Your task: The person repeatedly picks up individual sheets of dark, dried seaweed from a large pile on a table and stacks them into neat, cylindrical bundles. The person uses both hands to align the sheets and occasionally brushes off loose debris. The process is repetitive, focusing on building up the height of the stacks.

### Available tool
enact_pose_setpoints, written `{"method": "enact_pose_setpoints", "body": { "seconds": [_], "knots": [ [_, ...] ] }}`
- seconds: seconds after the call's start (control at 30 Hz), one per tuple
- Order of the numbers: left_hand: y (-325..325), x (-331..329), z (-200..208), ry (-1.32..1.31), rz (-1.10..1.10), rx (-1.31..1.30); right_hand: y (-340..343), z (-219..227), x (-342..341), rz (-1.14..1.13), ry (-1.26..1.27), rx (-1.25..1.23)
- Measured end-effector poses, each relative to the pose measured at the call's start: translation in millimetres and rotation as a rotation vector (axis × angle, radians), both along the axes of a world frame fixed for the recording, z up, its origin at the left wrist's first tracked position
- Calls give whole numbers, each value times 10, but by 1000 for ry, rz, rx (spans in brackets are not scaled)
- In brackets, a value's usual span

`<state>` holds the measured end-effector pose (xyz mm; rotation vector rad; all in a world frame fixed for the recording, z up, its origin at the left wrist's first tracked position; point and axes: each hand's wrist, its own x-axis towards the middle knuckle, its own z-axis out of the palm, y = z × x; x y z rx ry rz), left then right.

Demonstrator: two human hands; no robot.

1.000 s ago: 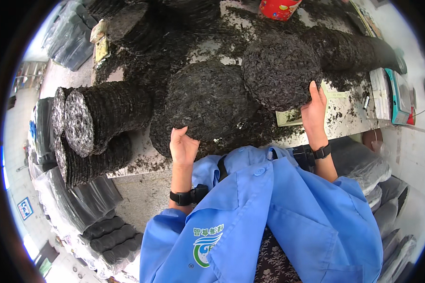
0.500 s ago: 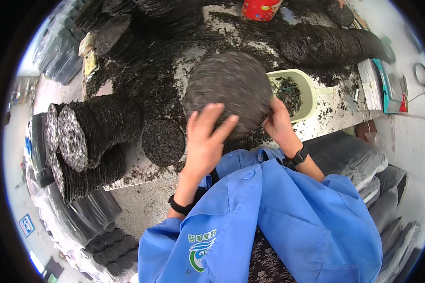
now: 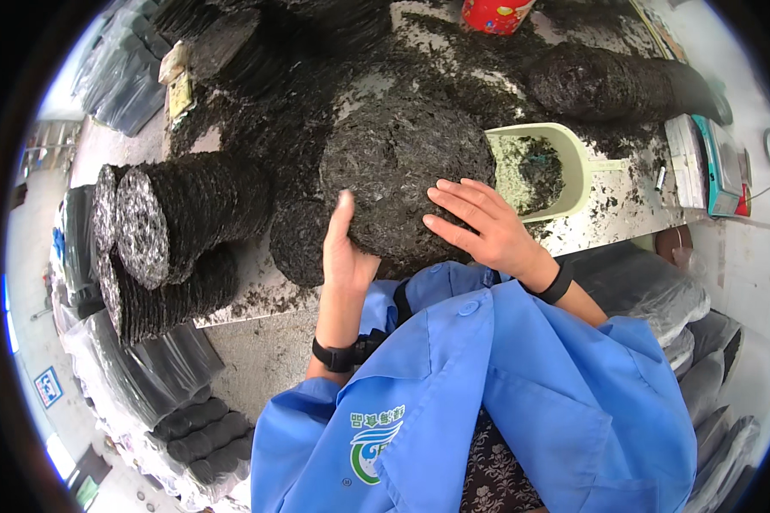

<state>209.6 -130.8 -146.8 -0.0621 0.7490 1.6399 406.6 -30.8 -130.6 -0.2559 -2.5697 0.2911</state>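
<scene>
A large, round, dark disc of dried seaweed (image 3: 398,158) is in front of me above the near edge of the table. My left hand (image 3: 347,252) grips its lower left rim, thumb on the top face, the other fingers mostly hidden beneath. The fingers of my right hand (image 3: 488,229) lie stretched out across the disc's lower right face. Close by on the left, a smaller round seaweed piece (image 3: 298,244) rests on the table, partly covered by the disc. A pale green scoop (image 3: 583,171) with dark flakes inside sits just right of the disc.
Stacked seaweed rounds (image 3: 192,201) lie on their sides at left. A long seaweed roll (image 3: 607,85) and red bucket (image 3: 494,15) stand farther back. At right is a teal-and-white box-like device (image 3: 717,167). Loose flakes cover much of the table (image 3: 257,295); plastic-wrapped bundles (image 3: 145,372) flank it.
The disc, earlier smooth and motion-blurred, now shows a rough face. My left hand has gone from its face to the left rim; my right hand from the rim onto the face.
</scene>
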Motion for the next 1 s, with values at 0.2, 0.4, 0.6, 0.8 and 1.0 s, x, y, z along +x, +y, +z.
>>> {"method": "enact_pose_setpoints", "body": {
  "seconds": [0.2, 0.4, 0.6, 0.8, 1.0],
  "knots": [
    [-137, 93, -119, 126, 57, 9, -61, -68, -179, -160, 185, -407],
    [-145, 194, 0, 239, 74, -25, 15, -157, -338, -256, 179, -237],
    [-159, 199, -98, 290, 36, 2, 25, -237, -359, -248, 125, -394],
    [-321, -196, -522, 199, 133, -119, 335, -570, 14, -426, 319, -1134],
    [-1224, -1209, -1113, 51, 259, -154, 998, -1358, 1010, -884, -411, -109]
  ]
}}
